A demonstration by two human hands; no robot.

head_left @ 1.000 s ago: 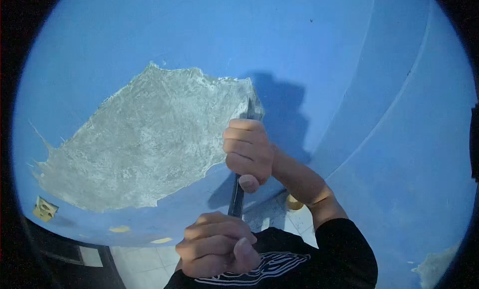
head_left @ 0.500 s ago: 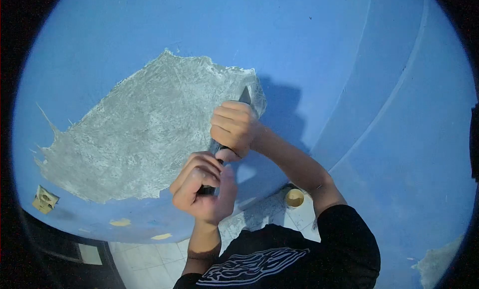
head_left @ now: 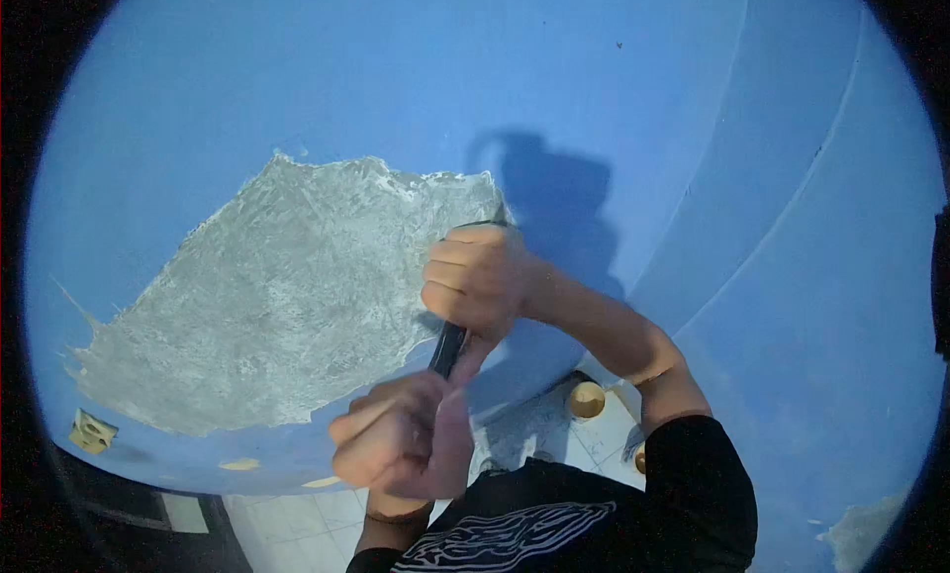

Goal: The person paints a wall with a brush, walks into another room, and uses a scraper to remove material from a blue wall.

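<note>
- Black shirt [head_left: 594, 519] right under the camera, pale line print across the front, sleeve running out to the right
- Left hand [head_left: 401, 439] here, low and blurred, fingers curled tight about the bottom end of the tool
- And there's the dark tool [head_left: 448, 351] itself, slanting up between the two fists, a length of handle showing
- Right hand [head_left: 475, 276] above it, clamped firmly round the upper part, a dark edge and narrow tip poking out past the knuckles
- That tip sits right up by the right-hand border of the bare grey patch [head_left: 267, 316]; contact, can't tell from here
- Ragged, whitish rim on that patch, blue wall [head_left: 346, 58] all round it, a dark shadow [head_left: 559, 177] thrown just right of the fists
- Down at lower left, a yellowish fitting [head_left: 92, 431] on the wall
- Farthest off, pale floor tiles [head_left: 297, 533], and a round tan container [head_left: 587, 401] beyond the right forearm
</note>
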